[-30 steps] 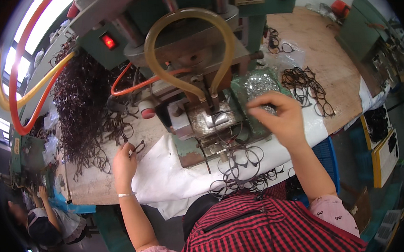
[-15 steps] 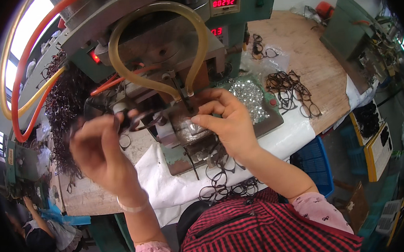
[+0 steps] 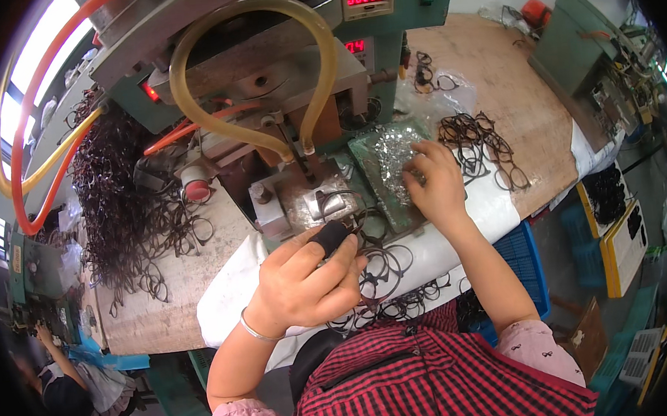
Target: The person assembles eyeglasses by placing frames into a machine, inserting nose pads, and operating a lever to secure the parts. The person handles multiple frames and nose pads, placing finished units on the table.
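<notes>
My left hand point(image 3: 304, 280) is in front of the press fixture point(image 3: 314, 208), fingers closed on a dark eyeglass frame point(image 3: 361, 220) that reaches the fixture's near side. A black cover point(image 3: 329, 238) wraps one of its fingertips. My right hand point(image 3: 439, 185) is over the right part of a green tray point(image 3: 384, 218), its thumb and fingers drawn together among small shiny metal pieces point(image 3: 394, 161). Whatever lies between those fingertips is too small to make out. More eyeglass frames point(image 3: 388, 270) lie on the white sheet beside my left hand.
A press with a looped yellowish hose point(image 3: 178, 72) rises behind the fixture. A red button point(image 3: 196, 188) and a large heap of dark frames point(image 3: 108, 193) are at the left. More frames point(image 3: 480, 144) lie right of the tray; a blue basket point(image 3: 527, 264) stands below the table edge.
My left hand has come from the left of the fixture to its front, with a frame in it. My right hand has left the fixture and moved right to the metal pieces.
</notes>
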Available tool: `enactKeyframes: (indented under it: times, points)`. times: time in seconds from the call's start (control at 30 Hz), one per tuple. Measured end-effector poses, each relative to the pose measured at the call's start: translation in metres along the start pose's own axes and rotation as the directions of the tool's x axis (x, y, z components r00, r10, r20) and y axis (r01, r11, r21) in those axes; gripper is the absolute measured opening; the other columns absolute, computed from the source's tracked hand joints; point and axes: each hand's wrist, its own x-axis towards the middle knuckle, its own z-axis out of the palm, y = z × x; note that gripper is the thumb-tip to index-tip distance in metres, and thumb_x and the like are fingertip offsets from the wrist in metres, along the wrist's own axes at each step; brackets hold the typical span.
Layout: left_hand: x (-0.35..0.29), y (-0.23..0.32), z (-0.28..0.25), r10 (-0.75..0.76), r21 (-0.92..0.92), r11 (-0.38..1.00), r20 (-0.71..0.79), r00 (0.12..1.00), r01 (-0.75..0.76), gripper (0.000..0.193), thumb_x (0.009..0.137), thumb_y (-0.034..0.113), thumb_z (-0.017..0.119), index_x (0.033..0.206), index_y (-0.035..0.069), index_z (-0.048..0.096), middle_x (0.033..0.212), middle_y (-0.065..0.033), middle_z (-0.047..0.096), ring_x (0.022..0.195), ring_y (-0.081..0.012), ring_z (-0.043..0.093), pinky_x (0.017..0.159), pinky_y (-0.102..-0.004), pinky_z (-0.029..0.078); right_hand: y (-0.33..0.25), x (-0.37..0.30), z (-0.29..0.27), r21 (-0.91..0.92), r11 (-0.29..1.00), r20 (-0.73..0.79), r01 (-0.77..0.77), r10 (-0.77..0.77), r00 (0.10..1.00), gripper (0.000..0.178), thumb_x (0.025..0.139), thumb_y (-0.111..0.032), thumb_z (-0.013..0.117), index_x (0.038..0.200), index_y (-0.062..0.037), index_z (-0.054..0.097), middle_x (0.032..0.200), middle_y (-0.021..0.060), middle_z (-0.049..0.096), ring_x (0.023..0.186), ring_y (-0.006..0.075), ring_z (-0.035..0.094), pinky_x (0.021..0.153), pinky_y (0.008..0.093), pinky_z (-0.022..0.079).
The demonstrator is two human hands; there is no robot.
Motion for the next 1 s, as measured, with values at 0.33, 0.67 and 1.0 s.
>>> enactKeyframes:
  times: [0.33, 0.67, 1.0]
  points:
    - [-0.013, 0.009, 0.005, -0.102, -0.043, 0.994, -0.041, 0.994, 0.101, 0.024, 0.073, 0.005, 0.08, 0.089, 0.007, 0.063, 0.106, -0.0092, 0.072, 0.081, -0.0231, 0.07, 0.077, -0.0381, 0.063, -0.001, 0.025, 0.016, -0.117, 0.909, 0.222, 0.4, -0.369, 0.903, 0.03, 0.071, -0.013, 0.073, 0.1, -0.0094, 0.064, 0.136, 0.0112, 0.056, 0.136, 0.0334, 0.045, 0.086, 0.046, 0.052]
    - [-0.123, -0.055, -0.054, -0.756, 0.272, 0.437, -0.406, 0.514, 0.857, 0.021, 0.084, 0.01, 0.072, 0.103, 0.005, 0.067, 0.113, -0.0103, 0.068, 0.102, -0.0266, 0.061, 0.094, -0.0382, 0.044, 0.0, -0.004, 0.0, 0.33, 0.912, 0.002, -0.245, 0.259, 0.966, 0.014, 0.085, -0.005, 0.069, 0.099, -0.0008, 0.07, 0.092, 0.0109, 0.07, 0.084, 0.0215, 0.068, 0.078, 0.0317, 0.053]
    - [-0.237, -0.146, -0.013, -0.937, 0.344, -0.008, -0.33, 0.113, 0.939, 0.026, 0.083, 0.029, 0.073, 0.083, 0.003, 0.071, 0.134, -0.0137, 0.061, 0.116, -0.0368, 0.053, 0.102, -0.0439, 0.042, -0.019, -0.001, -0.012, 0.242, 0.927, 0.096, -0.287, 0.271, 0.958, 0.014, 0.081, -0.004, 0.071, 0.095, 0.0, 0.074, 0.087, 0.0114, 0.072, 0.081, 0.0203, 0.067, 0.077, 0.0302, 0.051]
